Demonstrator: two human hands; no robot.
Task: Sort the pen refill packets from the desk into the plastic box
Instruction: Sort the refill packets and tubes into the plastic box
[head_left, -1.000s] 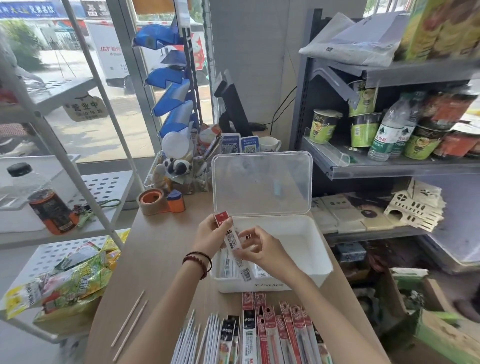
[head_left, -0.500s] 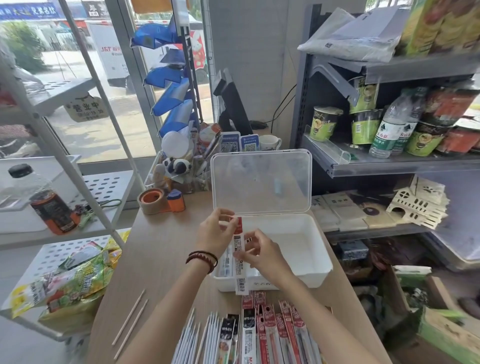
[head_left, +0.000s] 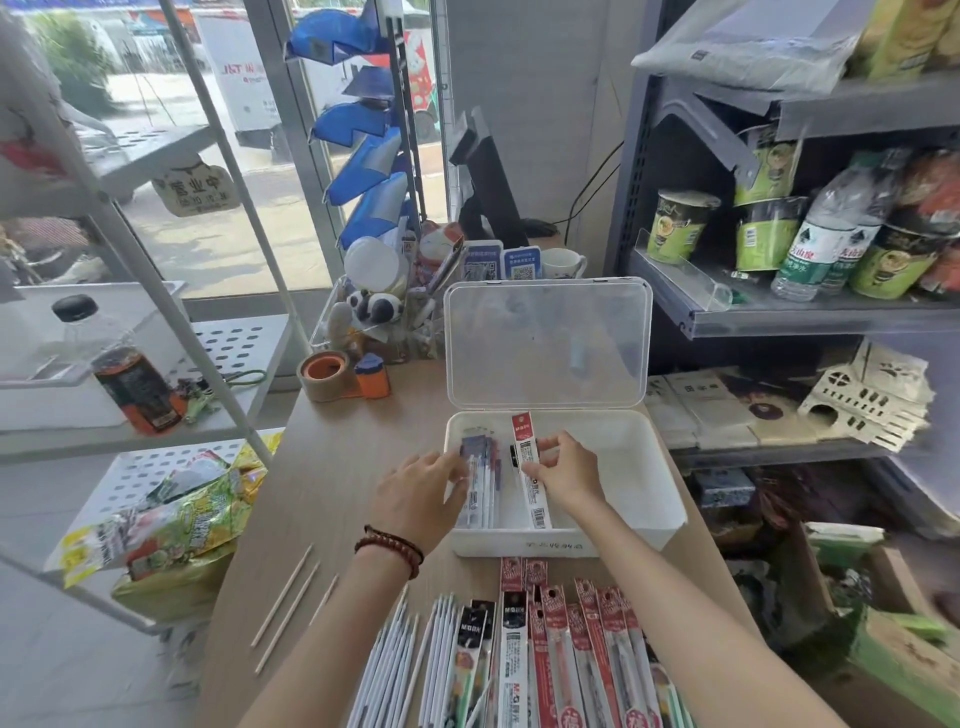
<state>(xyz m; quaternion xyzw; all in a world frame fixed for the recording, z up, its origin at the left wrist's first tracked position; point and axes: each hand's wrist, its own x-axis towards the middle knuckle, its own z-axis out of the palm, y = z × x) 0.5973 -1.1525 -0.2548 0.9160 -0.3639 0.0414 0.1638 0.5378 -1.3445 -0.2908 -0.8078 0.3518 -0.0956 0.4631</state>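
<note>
One red-topped refill packet (head_left: 529, 470) is lying inside the plastic box (head_left: 660, 499), left of the box's centre, and the right hand (head_left: 563, 473) is pinching it at mid-length between thumb and fingers. Its long axis is running from the box's near wall to its far wall, with the red header card pointing toward the upright lid (head_left: 548, 343) and the barcode end pointing toward the near wall. The left hand (head_left: 418, 493) is resting with loosely spread fingers on the blue-topped packets (head_left: 480, 467) already lying along the box's left wall, steadying them rather than clenching; these are lying parallel to the red-topped packet. Judging by appearance, each packet is handling as a light, thin, flexible sleeve with a glossy film that is likely slipping easily, so a mid-length pinch across the narrow width is suiting it best. More packets (head_left: 566, 654) are waiting on the counter (head_left: 332, 499) just in front of the box's near wall, all lying with headers pointing toward the box.
</note>
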